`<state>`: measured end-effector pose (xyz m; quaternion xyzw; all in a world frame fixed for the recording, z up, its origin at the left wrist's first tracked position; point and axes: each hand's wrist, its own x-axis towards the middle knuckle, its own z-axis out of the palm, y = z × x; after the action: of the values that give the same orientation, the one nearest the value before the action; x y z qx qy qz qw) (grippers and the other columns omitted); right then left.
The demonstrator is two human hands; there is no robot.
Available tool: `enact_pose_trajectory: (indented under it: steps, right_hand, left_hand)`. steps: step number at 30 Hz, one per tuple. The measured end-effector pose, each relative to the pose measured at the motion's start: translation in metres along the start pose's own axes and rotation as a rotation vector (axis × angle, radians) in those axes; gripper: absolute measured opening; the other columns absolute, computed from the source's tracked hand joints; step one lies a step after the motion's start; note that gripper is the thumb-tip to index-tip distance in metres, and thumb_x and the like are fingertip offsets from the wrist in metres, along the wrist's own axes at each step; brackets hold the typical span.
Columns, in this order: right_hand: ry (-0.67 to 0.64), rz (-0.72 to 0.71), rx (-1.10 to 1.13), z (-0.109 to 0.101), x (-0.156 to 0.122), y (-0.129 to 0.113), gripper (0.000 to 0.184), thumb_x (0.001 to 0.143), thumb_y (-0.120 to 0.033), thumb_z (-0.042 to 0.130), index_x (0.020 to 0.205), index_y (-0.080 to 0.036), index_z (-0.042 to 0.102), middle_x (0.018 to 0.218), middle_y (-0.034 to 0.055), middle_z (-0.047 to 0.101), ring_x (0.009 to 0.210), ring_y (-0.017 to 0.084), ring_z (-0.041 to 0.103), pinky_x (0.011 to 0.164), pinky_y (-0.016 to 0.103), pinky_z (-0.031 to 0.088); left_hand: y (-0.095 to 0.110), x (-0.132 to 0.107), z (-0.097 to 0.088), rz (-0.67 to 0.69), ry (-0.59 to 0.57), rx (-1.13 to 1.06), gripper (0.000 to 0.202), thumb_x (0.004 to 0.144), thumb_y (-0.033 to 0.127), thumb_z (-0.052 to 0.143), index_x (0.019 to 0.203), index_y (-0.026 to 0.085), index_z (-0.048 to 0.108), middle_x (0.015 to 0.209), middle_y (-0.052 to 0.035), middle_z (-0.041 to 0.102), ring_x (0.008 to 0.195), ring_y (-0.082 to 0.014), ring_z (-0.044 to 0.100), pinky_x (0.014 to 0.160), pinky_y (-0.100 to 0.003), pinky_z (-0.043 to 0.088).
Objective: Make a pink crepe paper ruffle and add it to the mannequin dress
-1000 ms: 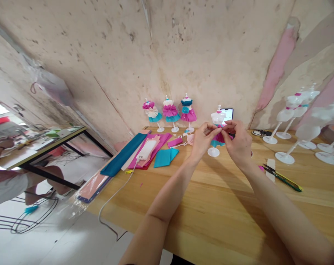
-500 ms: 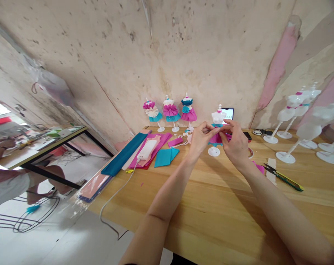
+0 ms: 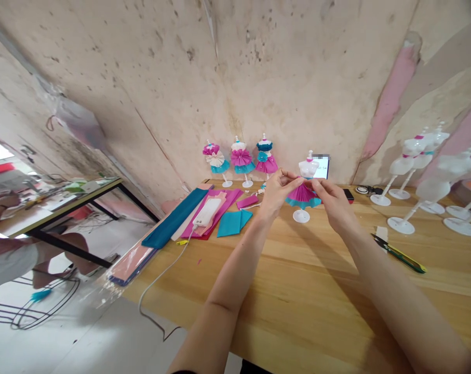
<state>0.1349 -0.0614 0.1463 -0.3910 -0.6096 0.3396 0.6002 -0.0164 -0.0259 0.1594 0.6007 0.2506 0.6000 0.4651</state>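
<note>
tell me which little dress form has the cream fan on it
The leftmost dress form of the three by the wall; the other two have pink and teal fans.

Magenta-and-teal pleated paper skirt

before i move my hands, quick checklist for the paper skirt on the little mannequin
Skirt around the mannequin's waist: ok, pink pleats over a teal layer.
Mannequin standing on its round base: ok.
Left hand and right hand gripping the waist: cannot tell, the fingertips are close but the contact is too small to see.
Snips on the table: ok, lying right of the right hand.
Phone apart from the skirt: cannot tell, it stands behind the mannequin.
</note>
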Motion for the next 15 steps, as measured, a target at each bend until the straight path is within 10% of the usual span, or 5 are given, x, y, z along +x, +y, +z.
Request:
enact_pose_trajectory:
  steps: [8, 15]
  right_hand:
    - [-0.213, 0.354, 0.506, 0.003, -0.002, 0.004, 0.029, 0.085, -0.048, 0.058, 0.107, -0.029, 0.062, 0.114, 0.0025, 0.066, 0.102, 0.021, 0.063, 0.082, 0.041, 0.054]
    - [-0.265, 0.359, 0.524, 0.004, -0.002, 0.007, 0.028, 0.086, -0.046, 0.057, 0.109, -0.03, 0.061, 0.118, 0.0023, 0.065, 0.108, 0.022, 0.061, 0.087, 0.044, 0.055]
  left_hand:
    - [-0.01, -0.003, 0.007, -0.113, -0.061, -0.112, 0.027, 0.074, 0.038, 0.074, 0.081, 0.019, 0.055, 0.08, -0.0007, 0.065, 0.074, -0.0118, 0.062, 0.071, -0.027, 0.049]
    - [-0.013, -0.001, 0.002, -0.165, -0.113, -0.173, 0.032, 0.07, 0.041, 0.077, 0.078, 0.017, 0.056, 0.076, -0.0001, 0.064, 0.071, -0.0102, 0.06, 0.066, -0.023, 0.047]
